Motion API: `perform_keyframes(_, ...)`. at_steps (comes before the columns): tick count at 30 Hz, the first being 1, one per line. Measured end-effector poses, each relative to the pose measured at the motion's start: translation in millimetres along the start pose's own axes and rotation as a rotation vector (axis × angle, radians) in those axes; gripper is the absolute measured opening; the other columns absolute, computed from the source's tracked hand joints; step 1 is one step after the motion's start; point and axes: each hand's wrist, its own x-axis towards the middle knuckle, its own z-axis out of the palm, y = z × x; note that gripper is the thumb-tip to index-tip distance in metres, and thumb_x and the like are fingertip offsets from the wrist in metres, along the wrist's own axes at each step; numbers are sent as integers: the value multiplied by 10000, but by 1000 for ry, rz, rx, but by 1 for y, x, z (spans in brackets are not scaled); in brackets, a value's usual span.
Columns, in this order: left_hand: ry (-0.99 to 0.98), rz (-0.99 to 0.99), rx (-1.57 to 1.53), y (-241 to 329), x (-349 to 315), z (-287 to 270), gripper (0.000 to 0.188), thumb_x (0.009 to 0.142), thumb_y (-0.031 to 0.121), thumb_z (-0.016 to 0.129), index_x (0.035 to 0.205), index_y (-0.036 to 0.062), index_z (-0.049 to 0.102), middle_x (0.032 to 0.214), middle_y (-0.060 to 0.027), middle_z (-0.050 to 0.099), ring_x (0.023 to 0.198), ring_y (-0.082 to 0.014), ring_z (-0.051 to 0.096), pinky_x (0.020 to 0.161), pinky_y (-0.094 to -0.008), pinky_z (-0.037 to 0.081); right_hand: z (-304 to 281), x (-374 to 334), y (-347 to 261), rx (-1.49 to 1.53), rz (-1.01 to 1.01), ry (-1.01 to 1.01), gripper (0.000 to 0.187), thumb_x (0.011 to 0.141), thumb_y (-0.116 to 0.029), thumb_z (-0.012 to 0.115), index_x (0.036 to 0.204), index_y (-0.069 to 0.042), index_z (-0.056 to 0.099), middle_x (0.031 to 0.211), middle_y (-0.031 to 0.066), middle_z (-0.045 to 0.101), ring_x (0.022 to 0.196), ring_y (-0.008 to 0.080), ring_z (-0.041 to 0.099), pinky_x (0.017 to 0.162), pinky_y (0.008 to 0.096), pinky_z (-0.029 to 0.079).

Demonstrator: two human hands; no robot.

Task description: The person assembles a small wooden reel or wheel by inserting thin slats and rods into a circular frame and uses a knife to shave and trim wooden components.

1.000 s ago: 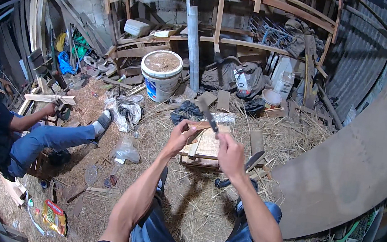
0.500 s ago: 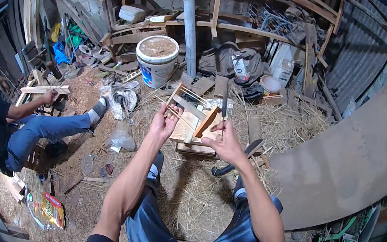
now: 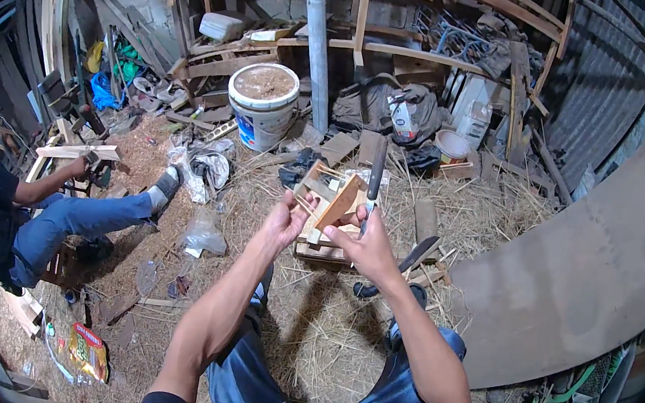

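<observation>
In front of me is a small wooden frame point(image 3: 340, 202), two wood end pieces joined by thin sticks, held tilted above a low wooden block point(image 3: 303, 248). My left hand point(image 3: 286, 219) is closed on its left side, by the sticks. At its right side, my right hand point(image 3: 367, 249) presses its thumb against the orange-brown end piece. Those same right fingers also hold a knife point(image 3: 376, 172), its dark handle pointing up and away from me; most of its blade is hidden by the hand.
Right of the block lies a large dark-bladed knife point(image 3: 417, 255). A white bucket point(image 3: 260, 125) of shavings stands beyond, beside a grey post point(image 3: 318, 56). At left sits a co-worker point(image 3: 55, 217) with wood pieces. A bent brown sheet point(image 3: 571, 272) rises at right.
The frame has turned, so its orange-brown end piece faces me more and its sticks look shorter. My hands have come closer together. The co-worker's hand has shifted slightly along the wood.
</observation>
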Motion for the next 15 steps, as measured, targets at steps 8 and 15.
perform_keyframes(8, 9, -75, 55, -12, -8, 10, 458, 988, 346, 296, 1153, -62, 422, 965, -192, 573, 891, -271, 627, 786, -356, 577, -2, 2, 1, 126, 13, 22, 482, 786, -42, 665, 1143, 38, 351, 1022, 113, 541, 982, 159, 577, 726, 226, 506)
perform_keyframes(15, -65, 88, 203, -4, -13, 23, 336, 957, 276, 447, 1107, -25, 437, 959, -142, 583, 829, -211, 622, 741, -331, 573, -9, 4, 4, -264, 17, 74, 413, 809, -230, 678, 987, -1, 383, 890, 98, 505, 755, 130, 523, 606, 259, 455)
